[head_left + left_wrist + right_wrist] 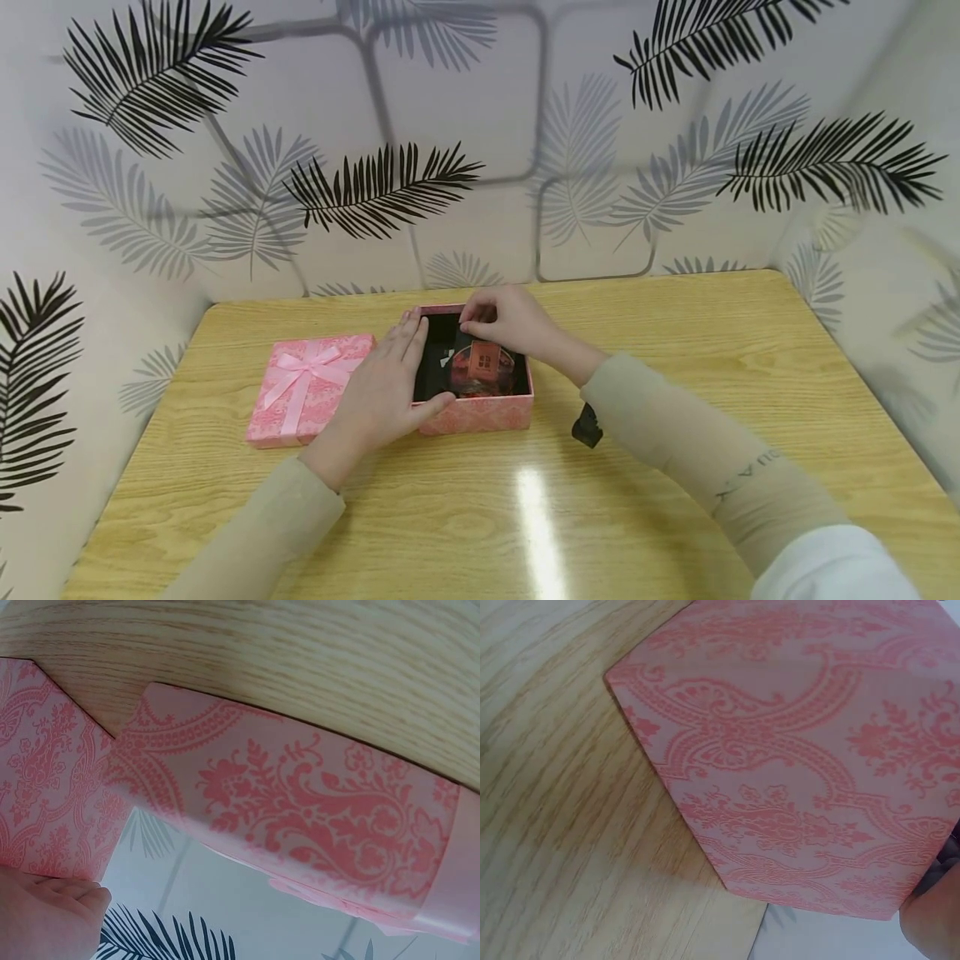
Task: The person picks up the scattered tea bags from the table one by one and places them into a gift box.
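Observation:
A pink patterned gift box (480,414) stands uncovered, its inside black. In the head view my left hand (390,367) lies along the box's left rim, fingers straight and thumb reaching over the front rim. My right hand (510,317) reaches in over the back right, thumb and fingers pinching the upper edge of a dark packet with a red label (484,361). That packet is inside the box, on its right side. The wrist views show the box's patterned walls (757,772), with only part of each hand; the packet's lower part is hard to make out.
Left of the box lies its pink lid (307,387) with a ribbon bow, close to my left hand. A small black object (587,427) shows beside my right sleeve. The wooden table (637,533) meets a leaf-patterned wall covering (465,233) at the back.

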Demonstrator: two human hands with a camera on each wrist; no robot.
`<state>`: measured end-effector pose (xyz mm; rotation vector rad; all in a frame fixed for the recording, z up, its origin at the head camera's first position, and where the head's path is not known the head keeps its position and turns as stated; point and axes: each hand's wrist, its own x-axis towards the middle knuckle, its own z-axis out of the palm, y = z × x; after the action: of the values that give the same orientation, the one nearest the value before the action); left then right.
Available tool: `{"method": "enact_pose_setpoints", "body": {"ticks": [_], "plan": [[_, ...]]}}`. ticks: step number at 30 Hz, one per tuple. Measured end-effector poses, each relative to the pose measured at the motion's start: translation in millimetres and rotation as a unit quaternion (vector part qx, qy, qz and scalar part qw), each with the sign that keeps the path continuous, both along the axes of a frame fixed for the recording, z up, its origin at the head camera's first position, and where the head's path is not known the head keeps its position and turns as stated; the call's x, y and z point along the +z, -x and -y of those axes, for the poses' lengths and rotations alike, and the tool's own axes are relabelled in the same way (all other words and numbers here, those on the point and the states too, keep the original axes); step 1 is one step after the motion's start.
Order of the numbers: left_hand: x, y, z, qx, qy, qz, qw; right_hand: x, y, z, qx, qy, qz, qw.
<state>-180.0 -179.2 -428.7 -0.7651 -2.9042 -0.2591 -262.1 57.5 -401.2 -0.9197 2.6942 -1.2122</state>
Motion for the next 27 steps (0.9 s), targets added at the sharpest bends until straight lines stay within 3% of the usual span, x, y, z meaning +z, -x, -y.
{"method": "enact_pose_setpoints", "body": {"ticks": [12,27], "plan": [[-0.2,0.4,0.4,0.0,-0.007,-0.004,1.0,-0.2,-2.2,3.3,0.0,-0.055,-0.043,0.9976],[5.1,0.3,-0.3,0.0,0.013,0.001,0.9999,6.5,-6.9,-0.7,0.004,-0.023,-0.026,0.9994]]}}
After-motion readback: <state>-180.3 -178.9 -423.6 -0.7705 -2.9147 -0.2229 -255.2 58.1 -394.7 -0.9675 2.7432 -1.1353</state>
